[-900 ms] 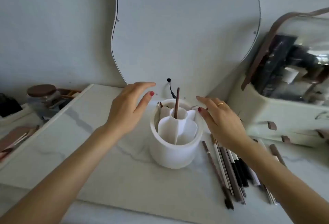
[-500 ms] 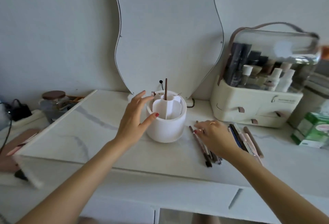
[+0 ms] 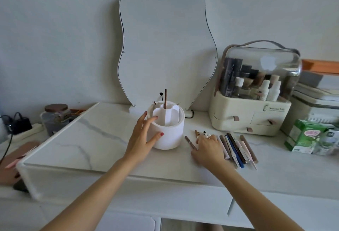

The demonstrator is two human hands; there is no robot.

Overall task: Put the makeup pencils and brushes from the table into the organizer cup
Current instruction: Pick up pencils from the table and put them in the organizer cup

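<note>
The white organizer cup [image 3: 171, 140] stands mid-table with inner dividers and one brown pencil [image 3: 165, 98] upright in its centre. My left hand [image 3: 142, 140] clasps the cup's left side, fingers at the rim and thumb on the front wall. To the right of the cup, a row of several makeup pencils and brushes [image 3: 237, 149] lies flat on the marble table top [image 3: 82, 139]. My right hand [image 3: 209, 148] rests palm-down on the left end of that row, fingers spread. A brown pencil [image 3: 188, 140] pokes out from under them.
A wavy mirror [image 3: 165, 38] leans on the wall behind the cup. A cream cosmetics case [image 3: 253, 117] with a clear lid stands at the back right, a green box [image 3: 304, 136] beside it. A lidded jar [image 3: 55, 117] and cables sit at the left.
The camera has pulled back and up. My left hand dropped from above the cup onto its side. My right hand moved from the cup's rim down onto the pencils.
</note>
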